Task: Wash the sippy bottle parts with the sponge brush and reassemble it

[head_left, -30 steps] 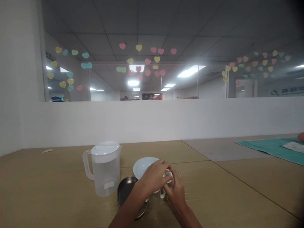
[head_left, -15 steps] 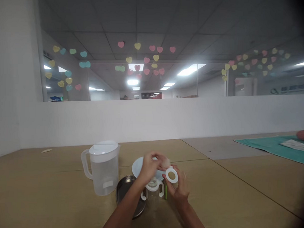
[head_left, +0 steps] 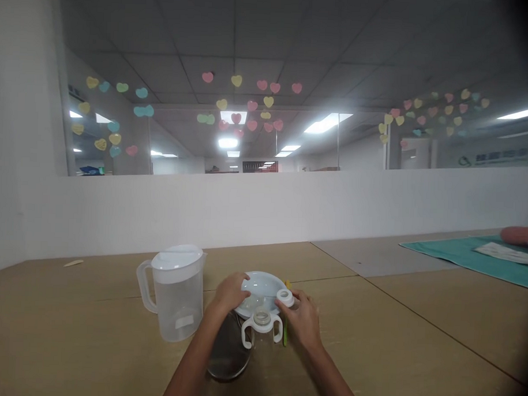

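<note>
My right hand (head_left: 305, 321) is closed on a white bottle collar ring (head_left: 285, 297), holding it by its edge over the right rim of a pale bowl (head_left: 267, 281). At the bowl's left rim is my left hand (head_left: 232, 293), its thumb and fingers apart. A clear, blurry piece (head_left: 252, 303), perhaps a bottle nipple, lies in the bowl close to the left thumb. In front of the bowl stands a clear baby bottle (head_left: 262, 322), upright and uncapped, with two white handles. Partly behind my left forearm lies a dark metal tray (head_left: 229, 355).
A clear plastic pitcher (head_left: 178, 299) with a white lid stands to the left. A green and yellow stick-like item (head_left: 286, 334) lies right of the bottle. Farther right is a teal cloth (head_left: 456, 257) bearing a pink object (head_left: 519, 234). A white wall (head_left: 255, 212) borders the table's back.
My left hand has moved left and away from the collar ring, and the clear piece it held is now in the bowl. My right hand has tilted the ring flatter and shifted slightly left.
</note>
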{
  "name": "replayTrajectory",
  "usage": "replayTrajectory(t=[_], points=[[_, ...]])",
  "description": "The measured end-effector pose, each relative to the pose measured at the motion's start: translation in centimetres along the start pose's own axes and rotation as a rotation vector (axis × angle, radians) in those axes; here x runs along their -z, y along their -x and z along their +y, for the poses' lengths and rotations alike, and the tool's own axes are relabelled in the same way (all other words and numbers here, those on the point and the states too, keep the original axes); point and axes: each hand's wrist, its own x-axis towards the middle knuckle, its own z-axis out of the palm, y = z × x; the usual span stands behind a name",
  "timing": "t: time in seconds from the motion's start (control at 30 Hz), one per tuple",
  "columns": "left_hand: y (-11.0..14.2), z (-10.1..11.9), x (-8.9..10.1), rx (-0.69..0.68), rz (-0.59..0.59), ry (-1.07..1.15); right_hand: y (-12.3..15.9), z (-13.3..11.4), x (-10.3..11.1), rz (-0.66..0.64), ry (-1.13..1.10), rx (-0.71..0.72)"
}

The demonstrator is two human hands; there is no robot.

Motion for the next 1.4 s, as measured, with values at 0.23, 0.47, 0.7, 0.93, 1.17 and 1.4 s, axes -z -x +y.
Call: replayTrajectory(t=[0.23, 0.47, 0.7, 0.93, 1.17, 1.4], points=[[2.0, -1.9, 8.1, 0.178, 1.085, 0.171, 0.8, -1.3, 0.2, -0.210, 0.177, 0.023], [2.1, -12.0, 9.9, 0.708, 1.383, 0.774, 0.8, -1.2, -0.4, -0.327, 0.209, -0.026], [1.1, -13.3, 7.9, 0.699, 1.234, 0.706, 1.0, -0.7, -0.5, -0.313, 0.188, -0.016], [1.2, -12.7, 7.1, 0.704, 1.034, 0.502, 1.1, -0.4, -0.6, -0.254, 0.194, 0.008], [0.7, -10.6, 6.9, 0.542, 0.962, 0.477, 1.1, -0.6, -0.5, -0.245, 0.205, 0.050], [-0.5, -4.5, 3.6, 0.158, 0.974, 0.174, 1.1, -0.5, -0.7, -0.293, 0.193, -0.017]])
